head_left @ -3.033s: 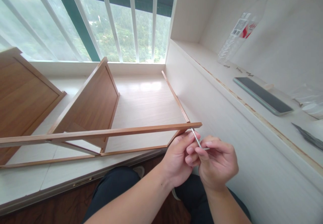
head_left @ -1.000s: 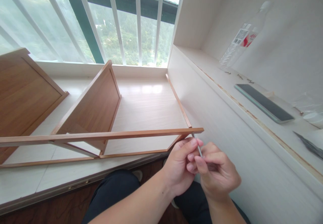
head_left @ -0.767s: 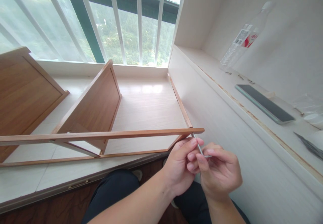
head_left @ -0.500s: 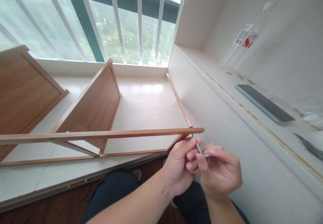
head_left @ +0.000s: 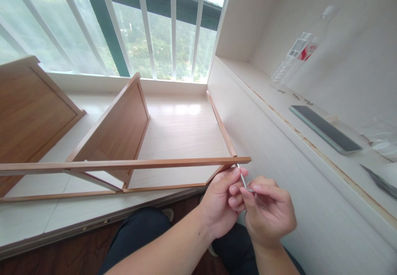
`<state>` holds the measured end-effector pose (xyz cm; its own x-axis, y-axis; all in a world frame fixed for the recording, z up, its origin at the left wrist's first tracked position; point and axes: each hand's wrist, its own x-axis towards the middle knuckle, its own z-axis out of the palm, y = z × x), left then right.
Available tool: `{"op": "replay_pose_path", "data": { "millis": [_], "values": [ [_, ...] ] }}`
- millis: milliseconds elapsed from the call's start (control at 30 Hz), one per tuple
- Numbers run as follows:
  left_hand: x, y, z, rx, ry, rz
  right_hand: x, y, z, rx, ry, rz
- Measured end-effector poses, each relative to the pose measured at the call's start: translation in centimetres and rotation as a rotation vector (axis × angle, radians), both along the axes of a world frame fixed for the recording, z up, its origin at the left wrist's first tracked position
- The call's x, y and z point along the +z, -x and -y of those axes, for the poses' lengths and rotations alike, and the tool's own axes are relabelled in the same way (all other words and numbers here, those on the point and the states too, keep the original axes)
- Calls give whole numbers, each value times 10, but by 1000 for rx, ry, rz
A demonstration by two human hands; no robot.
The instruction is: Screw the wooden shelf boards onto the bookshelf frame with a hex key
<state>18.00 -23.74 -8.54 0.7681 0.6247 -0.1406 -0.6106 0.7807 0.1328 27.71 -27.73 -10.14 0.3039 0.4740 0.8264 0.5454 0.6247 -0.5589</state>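
Near the right end of a brown wooden shelf frame (head_left: 173,163), both my hands are closed on a thin L-shaped hex key (head_left: 242,178). My left hand (head_left: 221,200) pinches its long arm just below the rail. The bent short end sits between the thumb and fingers of my right hand (head_left: 269,209). The key's tip meets the underside of the rail end; the screw or hole there is too small to make out. The frame lies on its side, with one wooden panel (head_left: 114,126) standing across its middle and another panel (head_left: 34,113) at the left.
On the ledge at right stand a clear plastic bottle (head_left: 304,51), a phone (head_left: 325,128), several small screws (head_left: 296,96) and a clear plastic bag (head_left: 378,130). A barred window (head_left: 161,31) is behind the frame. A white side wall (head_left: 279,163) is close to my right hand.
My right fingers have turned the bent end of the hex key slightly. My left hand stays around its long arm, and the frame has not moved.
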Motion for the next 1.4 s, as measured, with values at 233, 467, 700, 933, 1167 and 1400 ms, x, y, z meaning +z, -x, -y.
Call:
{"op": "replay_pose_path", "data": {
  "millis": [233, 467, 700, 933, 1167, 1400],
  "values": [
    [-1, -1, -1, 15, -7, -17, 5, 5, 2, 64, 88, -24],
    [-1, -1, -1, 27, -47, -37, 3, 2, 1, 111, 80, -25],
    [3, 1, 2, 14, -101, -49, 3, 2, 3, 78, 59, -17],
    [3, 1, 0, 11, -107, -43, -3, -1, 2, 47, 57, -60],
    [0, 1, 0, 0, -72, -55, -5, -1, 2, 14, 40, -49],
    [2, 1, 0, -13, -37, -2, -3, -1, 3, 33, 23, -39]
  ]
}}
